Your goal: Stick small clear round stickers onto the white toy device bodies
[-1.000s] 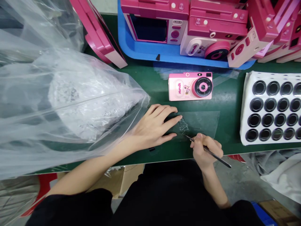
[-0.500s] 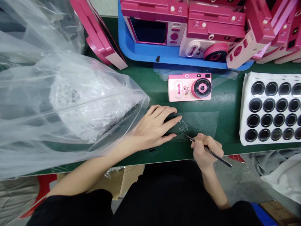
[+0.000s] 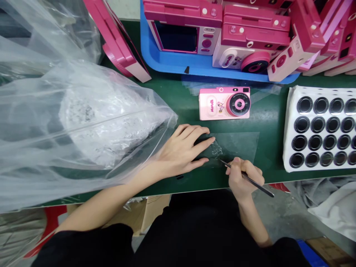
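Two bare hands work near the front edge of a green worktop (image 3: 172,92). The left hand (image 3: 180,150) lies open and palm down, its fingers slightly spread, with the fingertips (image 3: 207,140) on the left end of a clear plastic film (image 3: 236,146). It has hold of nothing. The right hand (image 3: 241,176) is curled into a firm pinch around a slim black pointed tool (image 3: 251,181), whose fine tip sits at the film's lower edge. Whether the tool is a pick or closed tweezers is too small to tell. The film lies flat on the worktop, just beyond the front edge, with a small crinkled patch (image 3: 217,150) beside the left fingertips.

Just past the film stands a pink toy camera (image 3: 224,104) printed with Minnie Mouse, lying face up. Farther back, a blue tray (image 3: 178,63) holds larger pink camera housings (image 3: 250,37). To the right, a white tray (image 3: 289,148) carries rows of black rings (image 3: 314,142). A large clear plastic bag (image 3: 83,118) fills the left side, its gathered end almost touching the left hand.
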`<state>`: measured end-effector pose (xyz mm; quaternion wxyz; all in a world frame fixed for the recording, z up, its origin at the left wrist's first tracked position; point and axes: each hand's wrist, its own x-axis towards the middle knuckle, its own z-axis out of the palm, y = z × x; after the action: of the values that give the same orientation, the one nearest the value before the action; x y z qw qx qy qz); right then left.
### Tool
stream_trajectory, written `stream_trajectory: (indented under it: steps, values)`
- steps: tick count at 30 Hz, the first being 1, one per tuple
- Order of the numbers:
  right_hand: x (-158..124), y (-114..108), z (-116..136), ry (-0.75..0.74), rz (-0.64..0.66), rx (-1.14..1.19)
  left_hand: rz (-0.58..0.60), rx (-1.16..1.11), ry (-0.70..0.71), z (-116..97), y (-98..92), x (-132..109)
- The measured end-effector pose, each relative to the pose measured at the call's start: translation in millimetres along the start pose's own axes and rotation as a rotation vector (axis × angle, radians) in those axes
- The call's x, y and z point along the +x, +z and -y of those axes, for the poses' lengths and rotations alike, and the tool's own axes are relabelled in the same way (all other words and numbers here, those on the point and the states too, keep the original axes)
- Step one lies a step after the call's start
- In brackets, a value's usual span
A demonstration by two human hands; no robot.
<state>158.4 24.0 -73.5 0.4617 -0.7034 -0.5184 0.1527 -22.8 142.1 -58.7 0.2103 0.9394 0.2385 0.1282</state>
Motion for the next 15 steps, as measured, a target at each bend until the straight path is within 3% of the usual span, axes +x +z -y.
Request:
stream_trajectory:
  steps: [15]
  values:
    - [-1.2,0.6,-1.8,-0.014,0.009,0.011,-0.004,0.015,0.001,-0.1,0.0,0.1]
